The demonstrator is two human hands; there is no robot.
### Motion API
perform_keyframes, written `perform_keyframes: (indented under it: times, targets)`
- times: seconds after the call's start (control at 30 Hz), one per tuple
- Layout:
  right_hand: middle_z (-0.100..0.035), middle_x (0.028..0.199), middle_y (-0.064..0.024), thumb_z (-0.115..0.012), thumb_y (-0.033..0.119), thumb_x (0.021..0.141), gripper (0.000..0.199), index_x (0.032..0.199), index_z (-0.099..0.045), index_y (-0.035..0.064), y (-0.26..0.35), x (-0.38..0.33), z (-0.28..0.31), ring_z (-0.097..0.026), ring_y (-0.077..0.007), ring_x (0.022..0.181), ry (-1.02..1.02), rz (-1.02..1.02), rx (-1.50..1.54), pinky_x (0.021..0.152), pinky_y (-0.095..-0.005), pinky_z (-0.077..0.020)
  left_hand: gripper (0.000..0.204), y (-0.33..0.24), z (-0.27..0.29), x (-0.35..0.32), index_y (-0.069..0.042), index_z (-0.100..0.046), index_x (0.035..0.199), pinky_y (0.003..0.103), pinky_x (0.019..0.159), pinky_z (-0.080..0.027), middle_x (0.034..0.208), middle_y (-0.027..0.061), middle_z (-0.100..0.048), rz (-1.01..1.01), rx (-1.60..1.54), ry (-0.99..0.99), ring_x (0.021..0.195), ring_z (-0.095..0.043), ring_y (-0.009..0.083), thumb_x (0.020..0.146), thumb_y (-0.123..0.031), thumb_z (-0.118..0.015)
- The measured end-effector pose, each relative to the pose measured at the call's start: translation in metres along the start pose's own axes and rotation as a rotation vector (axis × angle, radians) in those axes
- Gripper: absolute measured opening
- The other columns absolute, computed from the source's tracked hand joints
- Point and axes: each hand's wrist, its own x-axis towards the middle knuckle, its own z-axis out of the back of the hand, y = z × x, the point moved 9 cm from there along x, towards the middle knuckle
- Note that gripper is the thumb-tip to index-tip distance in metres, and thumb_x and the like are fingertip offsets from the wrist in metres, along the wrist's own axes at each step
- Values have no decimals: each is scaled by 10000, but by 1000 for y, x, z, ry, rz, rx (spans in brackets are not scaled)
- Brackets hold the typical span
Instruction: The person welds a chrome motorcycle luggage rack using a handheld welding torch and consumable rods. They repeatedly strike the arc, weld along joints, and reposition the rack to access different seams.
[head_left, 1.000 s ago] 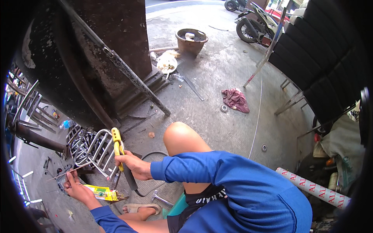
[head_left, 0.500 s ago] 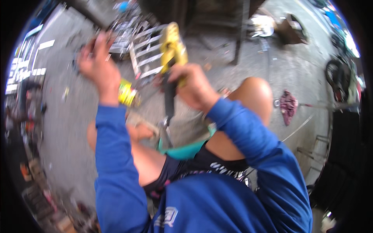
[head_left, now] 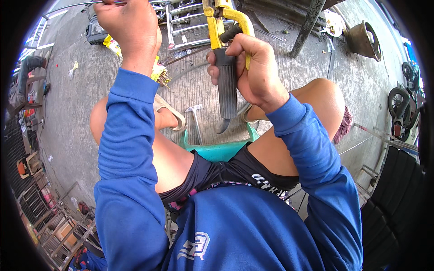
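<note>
My right hand (head_left: 257, 67) is closed around a welding electrode holder (head_left: 227, 81), which has yellow jaws and a ribbed black handle. Its jaws point away from me and run off the top edge, while a finger lies by the yellow lever. At the top left, my left hand (head_left: 129, 29) is raised with its fingers pinched on a thin grey welding rod (head_left: 77, 5) that reaches out to the left. The fingertips are partly cut off by the frame. Below that wrist, on the floor, a yellow packet (head_left: 158, 71) of welding rods is partly hidden by my arm.
A chipping hammer (head_left: 195, 122) leans near the teal stool (head_left: 217, 152) between my legs. Ahead lies a metal frame with bars (head_left: 187, 20). A dark table leg (head_left: 307, 29) and a brown pot (head_left: 363, 41) stand farther right; a motorcycle (head_left: 399, 106) is at the right edge.
My left hand has moved up in the picture, and its loosely curled fingers are now closed on the rod. The right hand has shifted up and right with the electrode holder.
</note>
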Motion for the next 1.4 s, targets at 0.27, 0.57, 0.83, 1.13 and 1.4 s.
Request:
perform_keyframes:
  times: [0.27,0.57,0.83,1.13,1.4]
  targets:
    - [-670,857,-135,-568,184,893,223,961,-626,-20,-1,-4,1,-649,-238,682,23,-45,22,661,-415,-575,175,6,2,2,-59,-501,968,342,861,-638,1071,138,-672,38,52,-1,908,-703,201,1019,32,-641]
    - [-672,862,-144,-573,187,897,228,959,-631,-25,1,-5,2,-651,-247,685,43,-40,-2,666,-426,-578,218,-1,-5,-4,-83,-474,920,365,886,-647,1083,166,-668,67,86,20,916,-704,226,1007,55,-619]
    - [-715,1016,-188,-561,261,956,412,1203,-619,-64,3,-2,10,-698,-282,839,80,14,-137,836,-452,-578,162,18,0,-4,-54,-521,969,346,892,-643,1070,148,-675,153,-62,87,929,-713,217,1012,55,-633]
    - [-654,996,-101,-818,381,944,657,1386,-540,-17,89,-25,40,-680,-169,873,-138,473,-600,754,-326,-584,233,101,59,-26,-97,-603,999,286,397,-259,623,-37,-390,887,229,136,424,-328,123,1066,-277,-471]
    - [-677,1139,-202,-871,424,875,895,1454,-398,-65,178,-69,34,-700,-210,892,-447,700,-1281,765,-314,-586,269,183,-22,-136,32,-561,1325,406,801,-638,1039,150,-695,1009,137,490,900,-727,244,1111,-127,-525]
